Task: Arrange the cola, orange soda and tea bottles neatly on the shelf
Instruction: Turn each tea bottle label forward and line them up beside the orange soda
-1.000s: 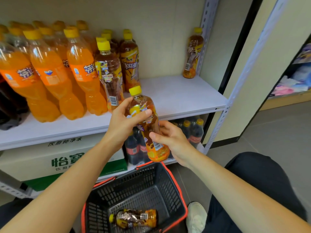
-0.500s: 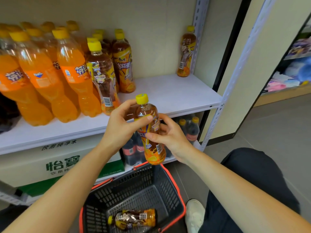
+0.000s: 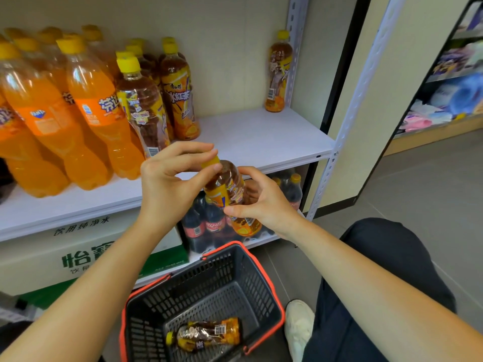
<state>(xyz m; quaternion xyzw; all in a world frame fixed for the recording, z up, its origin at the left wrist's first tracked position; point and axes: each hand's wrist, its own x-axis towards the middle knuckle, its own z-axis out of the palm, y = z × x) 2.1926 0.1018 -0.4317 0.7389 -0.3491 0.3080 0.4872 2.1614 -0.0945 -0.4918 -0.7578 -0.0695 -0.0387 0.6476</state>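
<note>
Before the shelf [image 3: 261,137] edge, your left hand [image 3: 167,184] has climbed to pinch the tea bottle [image 3: 225,184] cap [image 3: 210,162]; right hand [image 3: 264,205] grips its body, so shelving probably follows.

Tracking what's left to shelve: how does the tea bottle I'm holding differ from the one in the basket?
The held yellow-capped plastic tea bottle is tilted in the air, left hand pinching its cap, right hand round its body. The basket tea bottle lies on its side in the black mesh basket, untouched. Both have yellow caps.

Tea bottles [image 3: 180,100]: seven or more. Orange sodas [image 3: 96,113]: six-plus, row cut off. Colas [image 3: 214,223]: four-plus. Basket [image 3: 209,273]: one.
</note>
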